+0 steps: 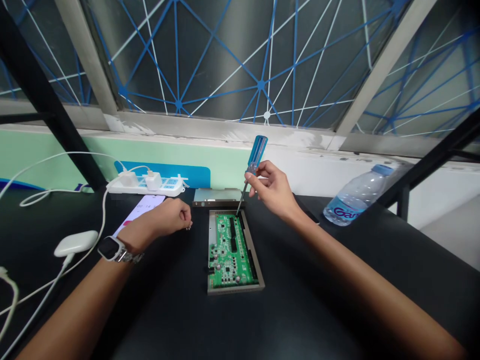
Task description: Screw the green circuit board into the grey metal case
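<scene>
My right hand [273, 189] grips a screwdriver [257, 153] by the lower part of its clear blue handle. The shaft slants down, and its tip meets the far right corner of a green circuit board [234, 260], which lies in a shallow metal case [258, 272]. My left hand [170, 218] is closed to the left of the case, apart from it. At its fingertips show small shiny metal pieces [188, 227], too small to tell exactly. Behind the case lies a flat metal cover [218, 195].
A phone [144, 207] lies partly under my left forearm. Behind it is a power strip [170, 186] with plugs and white cables. A white charging case [76, 243] lies at left. At right are a water bottle [358, 195] and a dark flat object [312, 217] beside my right forearm.
</scene>
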Motion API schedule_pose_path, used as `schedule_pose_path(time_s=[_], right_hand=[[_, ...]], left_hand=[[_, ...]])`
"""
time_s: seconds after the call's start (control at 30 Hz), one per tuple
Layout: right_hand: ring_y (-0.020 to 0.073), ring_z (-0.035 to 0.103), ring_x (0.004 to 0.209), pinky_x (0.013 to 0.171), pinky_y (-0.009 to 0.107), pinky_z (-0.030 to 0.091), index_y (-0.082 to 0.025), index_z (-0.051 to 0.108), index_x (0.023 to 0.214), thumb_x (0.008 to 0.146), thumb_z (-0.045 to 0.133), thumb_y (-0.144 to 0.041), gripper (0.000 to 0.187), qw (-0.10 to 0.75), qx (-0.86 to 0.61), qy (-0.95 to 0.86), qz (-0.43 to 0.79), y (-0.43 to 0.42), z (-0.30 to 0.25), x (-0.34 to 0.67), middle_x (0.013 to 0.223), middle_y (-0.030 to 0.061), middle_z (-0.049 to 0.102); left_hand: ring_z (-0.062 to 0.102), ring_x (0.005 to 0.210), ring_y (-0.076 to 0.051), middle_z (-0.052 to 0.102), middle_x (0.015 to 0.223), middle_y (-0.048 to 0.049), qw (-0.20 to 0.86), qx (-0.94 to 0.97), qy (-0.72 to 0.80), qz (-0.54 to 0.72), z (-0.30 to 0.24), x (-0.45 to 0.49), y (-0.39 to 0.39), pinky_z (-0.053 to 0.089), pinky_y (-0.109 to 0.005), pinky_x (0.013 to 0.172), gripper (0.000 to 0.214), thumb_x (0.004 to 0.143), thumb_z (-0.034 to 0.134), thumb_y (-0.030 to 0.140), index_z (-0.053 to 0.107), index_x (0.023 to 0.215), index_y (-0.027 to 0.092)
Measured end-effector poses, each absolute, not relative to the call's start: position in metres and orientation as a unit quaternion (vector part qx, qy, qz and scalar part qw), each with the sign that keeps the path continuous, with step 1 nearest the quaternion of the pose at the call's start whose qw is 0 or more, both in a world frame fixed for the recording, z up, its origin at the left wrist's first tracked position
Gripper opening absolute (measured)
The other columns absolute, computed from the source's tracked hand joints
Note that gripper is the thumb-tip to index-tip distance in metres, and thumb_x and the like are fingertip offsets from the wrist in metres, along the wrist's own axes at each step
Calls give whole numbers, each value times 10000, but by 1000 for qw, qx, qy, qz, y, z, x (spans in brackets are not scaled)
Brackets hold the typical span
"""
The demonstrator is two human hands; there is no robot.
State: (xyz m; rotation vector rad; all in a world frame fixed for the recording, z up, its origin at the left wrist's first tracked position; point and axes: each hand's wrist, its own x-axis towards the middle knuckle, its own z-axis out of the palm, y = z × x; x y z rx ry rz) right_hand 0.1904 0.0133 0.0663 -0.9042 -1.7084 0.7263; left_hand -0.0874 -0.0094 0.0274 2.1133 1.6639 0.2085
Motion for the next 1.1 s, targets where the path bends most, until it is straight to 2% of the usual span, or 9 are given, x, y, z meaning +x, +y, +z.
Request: schedule_pose_path(time_s=[0.23, 0.37, 0.5, 0.63, 0.73, 0.9, 1.0, 1.1], right_hand=[[112, 619, 540, 489, 249, 459, -209, 476, 925, 867, 626, -405, 254, 481, -369, -731, 315, 14, 63, 189, 797, 8, 657], [123, 643, 581, 516, 260, 479, -193, 518, 946, 910, 561, -395, 210, 473, -370, -739, 306, 14, 65, 188, 827, 39, 687], [132, 651, 588, 533, 277, 501, -197, 521, 970, 924, 545, -415, 224, 465, -366, -756, 280, 8, 67, 187, 832, 43, 699], [139, 642, 527, 512, 292, 506, -222, 468, 1039, 952, 503, -443, 240, 444, -378, -770, 260, 2, 68, 185, 753, 21, 697], [141, 641, 506, 492, 289, 506, -240, 404, 1036, 962, 475, -456, 239, 463, -376, -758, 262, 2, 69, 185, 728, 5, 675], [144, 653, 494, 477, 288, 523, -268, 308, 1010, 949, 475, -478, 276, 536, -340, -697, 333, 7, 68, 185, 725, -33, 644], [145, 660, 499, 486, 290, 531, -272, 275, 965, 920, 512, -467, 310, 547, -327, -662, 394, 9, 65, 181, 708, -56, 638], [144, 657, 497, 490, 290, 528, -275, 252, 944, 886, 535, -447, 336, 546, -323, -646, 424, 8, 64, 177, 690, -69, 633]], left_hand=[[634, 643, -175, 702, 673, -40, 210, 780, 584, 80, 26, -83, -10, 419, -253, 581, 136, 679, 557, 172, 693, 679, 163], [601, 632, -176, 656, 687, -40, 198, 804, 536, 167, 28, -73, -12, 419, -275, 605, 164, 800, 534, 274, 649, 761, 165], [551, 655, -168, 588, 724, -16, 218, 802, 499, 245, 28, -51, -21, 397, -284, 627, 201, 916, 424, 339, 545, 862, 188], [520, 679, -164, 530, 732, 4, 268, 793, 481, 261, 18, -36, -26, 387, -302, 674, 222, 978, 310, 350, 415, 834, 216], [497, 674, -161, 508, 722, 18, 305, 780, 480, 261, 6, -34, -24, 381, -308, 681, 222, 988, 287, 353, 381, 833, 225], [441, 606, -131, 487, 697, 35, 390, 725, 472, 316, -11, -31, -15, 373, -272, 601, 273, 977, 337, 419, 385, 799, 218], [409, 530, -104, 472, 668, 43, 499, 635, 476, 349, -14, -27, -12, 325, -238, 511, 278, 953, 394, 435, 382, 787, 213], [403, 508, -87, 463, 651, 44, 563, 558, 479, 377, -15, -25, -11, 306, -223, 490, 251, 937, 435, 391, 380, 778, 205]])
